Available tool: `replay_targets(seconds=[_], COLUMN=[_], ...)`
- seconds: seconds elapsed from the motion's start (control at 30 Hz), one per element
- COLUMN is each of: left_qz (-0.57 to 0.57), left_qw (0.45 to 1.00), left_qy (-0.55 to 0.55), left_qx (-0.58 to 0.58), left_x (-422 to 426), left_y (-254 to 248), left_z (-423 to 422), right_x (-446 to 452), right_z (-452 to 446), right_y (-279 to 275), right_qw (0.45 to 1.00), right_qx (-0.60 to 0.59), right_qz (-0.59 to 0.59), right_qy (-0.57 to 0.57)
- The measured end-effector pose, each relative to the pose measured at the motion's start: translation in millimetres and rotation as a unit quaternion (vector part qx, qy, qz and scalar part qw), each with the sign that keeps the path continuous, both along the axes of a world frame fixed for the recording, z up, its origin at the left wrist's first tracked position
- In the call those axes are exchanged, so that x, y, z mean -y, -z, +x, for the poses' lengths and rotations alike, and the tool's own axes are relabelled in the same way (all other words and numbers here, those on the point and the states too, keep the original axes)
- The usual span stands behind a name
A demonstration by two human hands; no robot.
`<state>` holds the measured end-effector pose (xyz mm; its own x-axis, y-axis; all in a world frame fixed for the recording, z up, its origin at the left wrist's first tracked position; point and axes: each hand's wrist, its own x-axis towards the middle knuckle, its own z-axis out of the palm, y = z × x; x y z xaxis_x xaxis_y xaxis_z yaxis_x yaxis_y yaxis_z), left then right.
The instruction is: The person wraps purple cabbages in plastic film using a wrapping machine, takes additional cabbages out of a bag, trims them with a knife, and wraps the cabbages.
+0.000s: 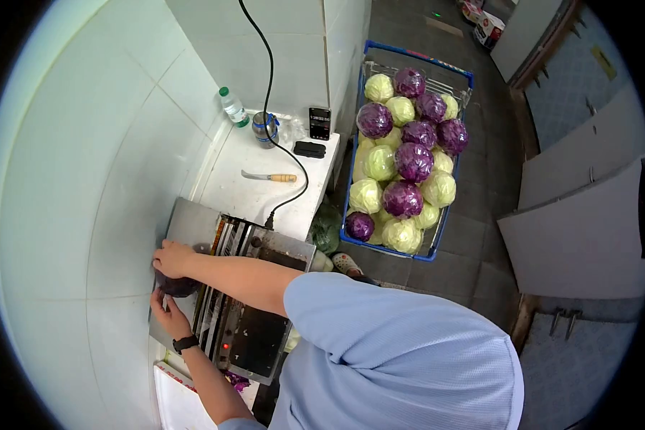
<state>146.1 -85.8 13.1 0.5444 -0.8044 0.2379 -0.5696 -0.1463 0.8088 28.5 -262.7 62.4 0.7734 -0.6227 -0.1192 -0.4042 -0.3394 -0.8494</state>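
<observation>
A purple cabbage (178,287) sits on the metal plate at the wall side of a wrapping machine (292,249). My right hand (173,259) lies over its upper side with the fingers curled round it. From below, my left hand (169,315), with a dark band on the wrist, presses its fingers against the same cabbage. The cabbage is partly hidden by my hands, and I cannot tell how far film covers it. A dark heating pad (258,340) and a lit red lamp (226,346) show on the machine.
A blue-framed cart (443,215) stands behind, piled with several wrapped purple and green cabbages. On the white counter (226,188) lie a curved knife (269,176), a bottle (233,107), a jar (265,130), a phone (319,123) and a black case (309,149). A black cord (271,72) hangs over it.
</observation>
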Motion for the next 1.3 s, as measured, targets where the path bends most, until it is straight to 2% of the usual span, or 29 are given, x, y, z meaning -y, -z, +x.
replay_targets(seconds=[0.03,0.13,0.23,0.33,0.4,0.53,0.63,0.73,0.83,0.87,0.97,1.1,1.2,1.23,1.3], left_qz=[0.002,0.079,0.017,0.013,-0.006,0.003,-0.016,0.022,-0.050,-0.054,-0.039,-0.034,-0.039,-0.039,-0.035], left_qw=[1.000,0.993,0.990,0.980,0.982,0.983,0.992,0.966,0.932,0.927,0.973,0.946,0.947,0.949,0.959], left_qy=[0.001,0.030,0.035,0.087,0.059,0.007,-0.014,0.040,0.058,0.086,0.047,0.067,0.051,0.049,0.034], left_qx=[-0.004,0.083,0.137,0.178,0.180,0.185,0.128,0.256,0.354,0.361,0.224,0.316,0.315,0.307,0.281], left_x=[-1,2,14,17,13,4,6,5,15,17,21,20,19,20,17], left_y=[2,-10,-32,-15,-7,-1,-5,-13,-24,-22,-18,-31,-23,-22,-20], left_z=[7,17,-7,17,21,18,11,17,8,13,9,8,17,17,15], right_x=[5,13,10,-4,-11,-15,-14,-6,4,8,13,12,9,16,20], right_z=[3,12,10,3,4,8,8,3,-3,-7,-4,-1,6,21,17], right_y=[5,19,22,9,5,8,8,7,10,8,11,10,21,53,48], right_qw=[1.000,1.000,0.998,0.996,0.993,0.993,0.994,0.997,0.999,0.999,1.000,1.000,0.998,0.991,0.947], right_qx=[0.002,0.010,0.026,0.014,-0.008,-0.006,-0.002,0.013,0.023,0.028,0.027,-0.011,0.034,0.031,0.048], right_qz=[0.016,0.014,-0.025,-0.057,-0.102,-0.095,-0.087,-0.051,-0.022,-0.012,-0.011,-0.020,-0.051,-0.129,-0.307], right_qy=[0.002,0.013,0.048,0.069,0.065,0.068,0.060,0.055,0.037,0.026,0.007,-0.011,0.029,0.011,-0.076])
